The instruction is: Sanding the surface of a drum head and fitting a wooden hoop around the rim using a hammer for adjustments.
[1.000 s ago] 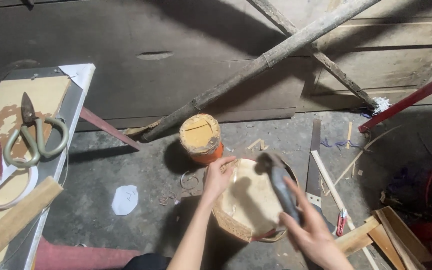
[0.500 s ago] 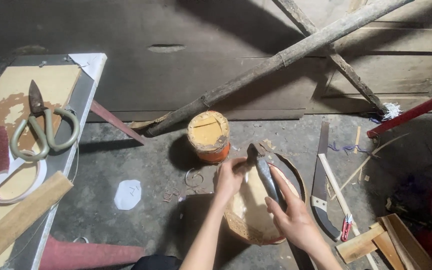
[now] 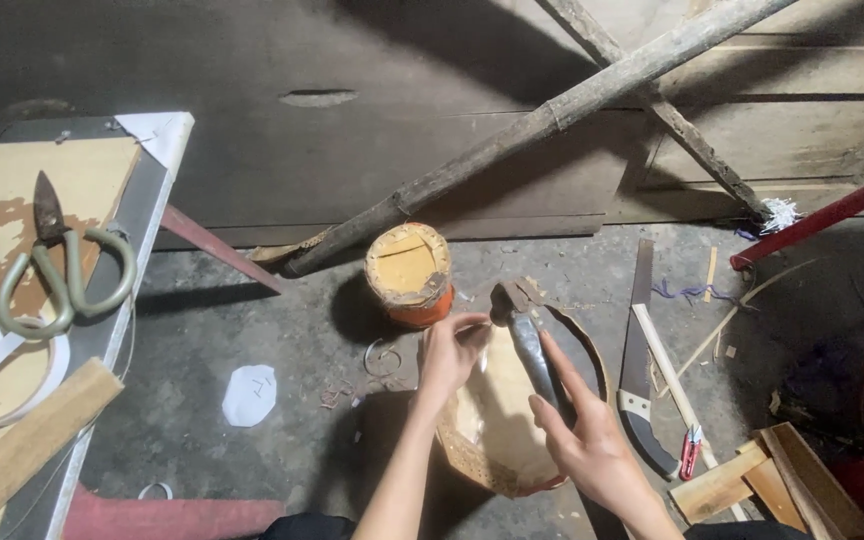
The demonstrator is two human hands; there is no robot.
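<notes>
My left hand [image 3: 449,352] grips the near-left rim of a round drum-like frame [image 3: 497,440] covered with pale skin, which leans on the floor in front of me. My right hand [image 3: 584,440] holds metal pliers [image 3: 524,335], their jaws up at the frame's top edge, next to my left fingers. A small orange drum [image 3: 409,274] with a yellowish top stands just behind the frame.
A hand saw [image 3: 638,350] and thin sticks lie to the right, with wood offcuts [image 3: 752,475] beyond. Bamboo poles [image 3: 552,115] lean across the back. At left, a table [image 3: 102,300] holds large green-handled scissors [image 3: 57,265] and a wooden batten [image 3: 22,445].
My view has shifted slightly. My right hand has brought the pliers from lying over the frame up to its top edge, close by my left hand's fingers.
</notes>
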